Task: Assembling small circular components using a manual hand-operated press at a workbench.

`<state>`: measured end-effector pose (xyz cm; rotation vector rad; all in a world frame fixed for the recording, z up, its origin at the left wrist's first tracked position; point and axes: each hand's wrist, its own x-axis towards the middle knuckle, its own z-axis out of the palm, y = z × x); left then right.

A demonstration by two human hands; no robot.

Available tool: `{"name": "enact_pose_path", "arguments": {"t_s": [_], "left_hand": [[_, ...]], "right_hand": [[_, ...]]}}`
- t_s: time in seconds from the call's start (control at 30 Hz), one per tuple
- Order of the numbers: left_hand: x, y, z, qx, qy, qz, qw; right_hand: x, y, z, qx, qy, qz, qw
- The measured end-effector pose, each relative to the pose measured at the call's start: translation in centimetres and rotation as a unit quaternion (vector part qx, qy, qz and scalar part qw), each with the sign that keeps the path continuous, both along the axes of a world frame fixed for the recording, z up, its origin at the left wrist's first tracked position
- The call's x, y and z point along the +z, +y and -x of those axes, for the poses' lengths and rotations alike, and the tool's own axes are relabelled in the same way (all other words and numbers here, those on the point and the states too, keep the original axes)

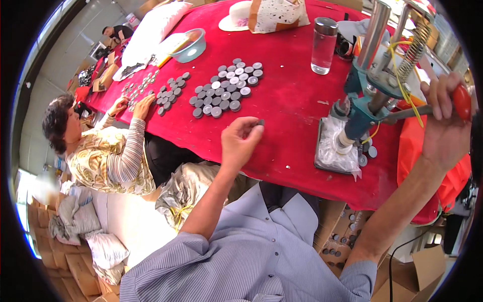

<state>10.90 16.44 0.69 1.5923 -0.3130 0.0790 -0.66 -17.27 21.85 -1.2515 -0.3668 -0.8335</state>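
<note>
My left hand (240, 143) is closed over the red cloth, pinching a small dark round piece (260, 122) between thumb and fingers; most of that piece is hidden. At the right, my right hand (443, 118) wraps round the lever of a teal hand press (359, 118), beside the lever's red knob (461, 102). The press's ram comes down onto a pad wrapped in clear plastic (334, 151) on a dark tray. Several grey round caps (363, 160) lie beside this pad. Beyond my left hand is a large group of grey caps (226, 90), some stacked.
A glass jar (323, 48) with a metal lid stands left of the press. A co-worker (108, 151) at the left handles small pieces on the red-covered table (287, 100). Behind are a blue bowl (191, 48) and a white hat (236, 16). A cardboard box (342, 234) holds caps below.
</note>
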Motion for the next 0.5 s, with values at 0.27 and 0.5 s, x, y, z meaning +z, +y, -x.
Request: {"name": "enact_pose_path", "arguments": {"t_s": [0.27,0.5], "left_hand": [[0.0,8.8,-1.5,-0.103,0.343,0.469,0.808],[-0.3,9.3,-1.6,-0.093,0.363,0.502,0.779]], "right_hand": [[-0.4,-0.2,-0.1,0.025,-0.011,-0.023,0.999],[-0.4,-1.2,0.6,0.057,0.015,-0.038,0.998]]}}
